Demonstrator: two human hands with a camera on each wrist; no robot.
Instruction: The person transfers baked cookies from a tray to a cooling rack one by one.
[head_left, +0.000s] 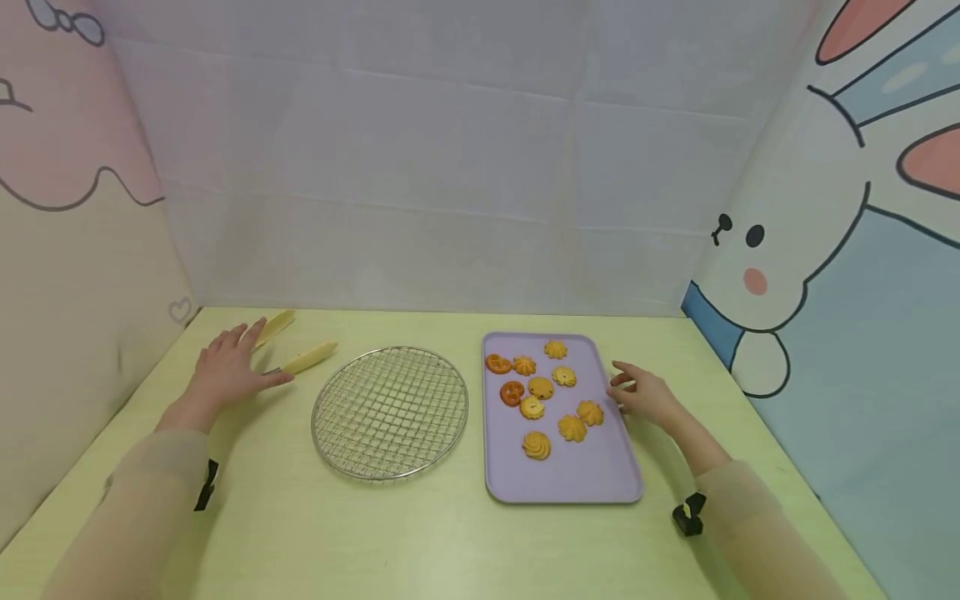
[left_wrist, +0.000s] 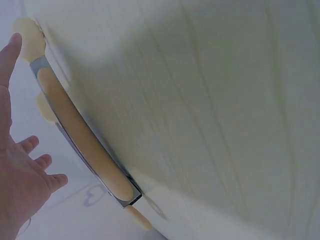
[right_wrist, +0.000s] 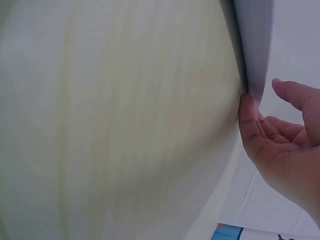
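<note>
Left hand (head_left: 227,372): fingers spread, tongs (left_wrist: 86,134) just beside, perhaps to span both arms | Right hand (head_left: 651,400): thumb apart, fingertip touching tray (head_left: 573,475) edge, likely steadying it

A pale yellow-green tabletop (head_left: 420,542) is filling the foreground, its faint streaks showing in both wrist views. Behind it, a whitish curtain (head_left: 450,167) is hanging, with horizontal creases crossing it. At left, a side panel (head_left: 60,350) is bearing a pink area (head_left: 67,133) that is ending below in a wavy dark outline; a bow shape (head_left: 65,20) is appearing near the top, and a small heart (head_left: 179,310) is sitting low by the rear corner. At right, a blue panel (head_left: 885,392) is carrying a white cartoon rabbit (head_left: 795,208); a pink cheek spot (head_left: 755,282) is lying beneath a dark oval eye (head_left: 755,236).
</note>
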